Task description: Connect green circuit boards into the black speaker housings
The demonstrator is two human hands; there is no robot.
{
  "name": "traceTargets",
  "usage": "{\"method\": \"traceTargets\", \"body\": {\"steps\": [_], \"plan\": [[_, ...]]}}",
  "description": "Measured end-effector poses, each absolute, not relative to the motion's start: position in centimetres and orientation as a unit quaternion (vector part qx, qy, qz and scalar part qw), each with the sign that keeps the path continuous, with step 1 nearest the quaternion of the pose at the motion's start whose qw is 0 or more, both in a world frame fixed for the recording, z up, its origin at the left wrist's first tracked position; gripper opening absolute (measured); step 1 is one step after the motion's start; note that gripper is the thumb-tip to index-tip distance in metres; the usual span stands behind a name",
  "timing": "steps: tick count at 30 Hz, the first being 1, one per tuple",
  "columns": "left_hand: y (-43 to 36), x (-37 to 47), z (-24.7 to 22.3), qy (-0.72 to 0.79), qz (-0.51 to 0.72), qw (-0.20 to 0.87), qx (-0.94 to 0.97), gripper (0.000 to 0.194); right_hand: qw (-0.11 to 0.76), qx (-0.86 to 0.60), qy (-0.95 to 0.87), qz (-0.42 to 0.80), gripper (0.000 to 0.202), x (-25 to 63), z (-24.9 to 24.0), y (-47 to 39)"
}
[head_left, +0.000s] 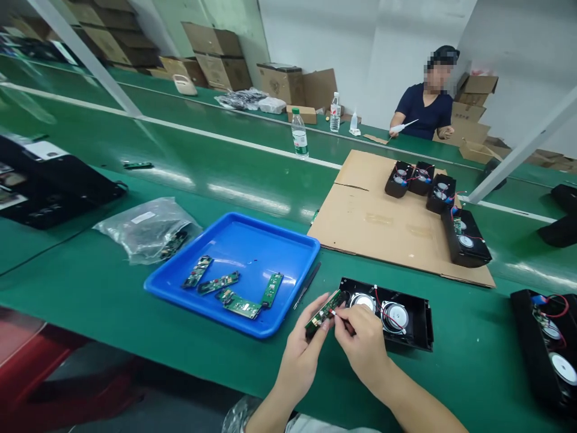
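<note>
In the head view, the left hand [300, 355] is cradling a green circuit board [325, 314] just to the right of the blue tray [202, 305], its fingers closing on the board's long edges. The right hand [364, 331] is bringing its fingertips together on what is looking like a small plug [332, 312] at the board's face; the exact grip is too small to tell. Behind and right of the hands, farther from the tray, an open black speaker box [424, 322] is lying on the tabletop [180, 337], showing two round speakers [395, 316] and thin wires [378, 296]. A thin dark tool [308, 285] is resting just beside the tray's right side, and loose boards [271, 290] are lying inside it.

The board is probably weighing little and feeling stiff, while its raised parts and solder joints are likely being fragile; its bare long edges are offering the safest hold. The plug is probably calling for a pinch on its hard housing, as its thin leads are likely bending easily and tolerating little pulling.
</note>
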State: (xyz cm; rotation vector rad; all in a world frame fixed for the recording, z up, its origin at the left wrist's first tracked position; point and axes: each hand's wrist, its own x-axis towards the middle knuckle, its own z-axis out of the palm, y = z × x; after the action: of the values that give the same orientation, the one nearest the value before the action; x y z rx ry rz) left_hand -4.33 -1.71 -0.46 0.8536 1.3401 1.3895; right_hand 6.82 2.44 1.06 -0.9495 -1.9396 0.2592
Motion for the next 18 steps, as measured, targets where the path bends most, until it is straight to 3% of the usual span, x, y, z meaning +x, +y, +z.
{"method": "traceTargets", "body": {"steps": [10, 18], "plan": [[-2.0, -3.7, -0.2, 0.511, 0.595, 0.537, 0.309, 0.04, 0.391, -0.375, -0.836, 0.083, 0.03, 7.2, 0.3, 2.7], [-1.4, -3.3, -0.3, 0.446, 0.644, 0.579, 0.227, 0.037, 0.408, -0.351, -0.841, 0.056, 0.032, 6.8, -0.5, 3.2]]}}
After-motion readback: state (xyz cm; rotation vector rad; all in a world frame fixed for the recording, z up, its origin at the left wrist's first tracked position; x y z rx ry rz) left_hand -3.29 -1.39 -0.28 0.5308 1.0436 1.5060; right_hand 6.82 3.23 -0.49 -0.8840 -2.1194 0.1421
